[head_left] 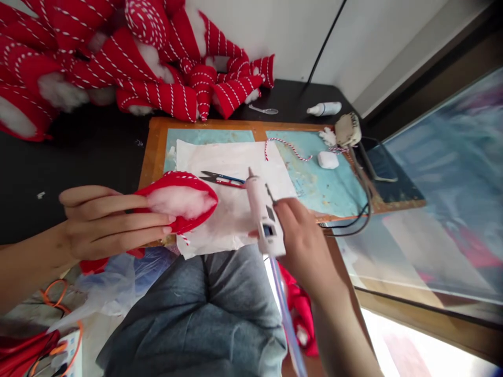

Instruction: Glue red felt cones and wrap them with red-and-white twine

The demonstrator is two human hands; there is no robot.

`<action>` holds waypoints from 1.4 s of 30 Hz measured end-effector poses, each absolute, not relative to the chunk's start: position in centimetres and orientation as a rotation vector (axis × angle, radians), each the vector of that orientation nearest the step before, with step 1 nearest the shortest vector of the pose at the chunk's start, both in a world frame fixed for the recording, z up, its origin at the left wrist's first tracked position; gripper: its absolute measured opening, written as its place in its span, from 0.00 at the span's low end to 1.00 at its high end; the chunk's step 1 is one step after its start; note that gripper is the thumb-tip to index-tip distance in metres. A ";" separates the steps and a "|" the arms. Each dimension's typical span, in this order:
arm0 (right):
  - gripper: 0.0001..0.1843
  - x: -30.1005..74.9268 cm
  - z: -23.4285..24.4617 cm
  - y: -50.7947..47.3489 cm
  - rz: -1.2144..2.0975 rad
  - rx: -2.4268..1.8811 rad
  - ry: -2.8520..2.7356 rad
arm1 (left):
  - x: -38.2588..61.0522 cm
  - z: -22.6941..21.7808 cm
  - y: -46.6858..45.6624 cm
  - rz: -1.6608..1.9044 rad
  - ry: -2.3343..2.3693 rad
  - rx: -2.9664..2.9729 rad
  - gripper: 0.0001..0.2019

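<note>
My left hand grips a red felt piece whose open end faces me, with white stuffing showing inside and white stitching along its edge. In my right hand is a white hot glue gun, its nozzle pointing up and away over the paper. A gap separates the gun from the felt piece. Thread snips with red and blue handles lie on the white paper between my hands, close to the nozzle.
Stuffed red felt cones are heaped at the back left. A red-and-white cord, a white block, a small bottle, a plug adapter with a cable and a phone lie to the right. A power strip sits low left.
</note>
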State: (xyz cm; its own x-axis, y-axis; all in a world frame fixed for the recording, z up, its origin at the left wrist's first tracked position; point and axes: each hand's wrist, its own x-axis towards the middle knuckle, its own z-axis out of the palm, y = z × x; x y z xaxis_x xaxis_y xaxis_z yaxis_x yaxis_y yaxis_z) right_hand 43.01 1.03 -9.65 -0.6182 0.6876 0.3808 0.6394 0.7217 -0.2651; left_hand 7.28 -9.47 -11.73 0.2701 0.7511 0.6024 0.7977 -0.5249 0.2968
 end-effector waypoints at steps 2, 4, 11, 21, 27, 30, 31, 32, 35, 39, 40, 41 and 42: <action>0.11 43.2 -9.4 4.5 -0.089 -1.155 -2.570 | 7.4 -10.3 -8.1 -0.960 -1.340 -2.632 0.19; 0.13 42.9 -9.5 7.6 -0.194 -1.294 -2.647 | 8.8 -9.2 -6.6 -1.077 -1.335 -2.561 0.16; 0.21 42.0 -8.3 6.8 -0.154 -1.270 -2.628 | 14.7 -9.3 -4.5 -1.289 -1.489 -2.201 0.18; 0.06 33.6 -10.7 -4.7 0.228 -0.707 -2.060 | 7.2 -10.2 -5.0 -1.007 -0.952 -2.305 0.08; 0.00 33.5 -10.7 -4.3 0.179 -0.747 -2.058 | 7.3 -10.3 -5.4 -1.039 -1.080 -2.369 0.10; 0.01 33.5 -10.8 -4.6 0.163 -0.788 -2.036 | 7.4 -10.5 -5.5 -1.094 -1.073 -2.340 0.12; 0.02 33.5 -10.8 -4.7 0.160 -0.799 -2.033 | 7.4 -10.5 -5.5 -1.088 -1.064 -2.350 0.12; 0.03 33.4 -10.8 -4.8 0.156 -0.806 -2.034 | 7.4 -10.5 -5.5 -1.066 -1.063 -2.363 0.13; 0.03 33.3 -10.6 -5.0 0.149 -0.800 -2.035 | 7.4 -10.3 -5.4 -0.971 -1.075 -2.385 0.13; 0.03 33.3 -10.1 -5.0 0.153 -0.787 -2.026 | 7.5 -10.2 -5.1 -0.996 -1.034 -2.354 0.13; 0.04 33.2 -10.0 -5.1 0.157 -0.788 -2.029 | 7.6 -10.3 -5.1 -1.015 -1.010 -2.343 0.12; 0.05 33.2 -10.0 -5.1 0.164 -0.789 -2.030 | 7.6 -10.4 -5.1 -1.022 -1.005 -2.332 0.12; 0.05 33.2 -9.9 -5.1 0.173 -0.789 -2.027 | 7.6 -10.5 -5.1 -1.012 -1.015 -2.325 0.12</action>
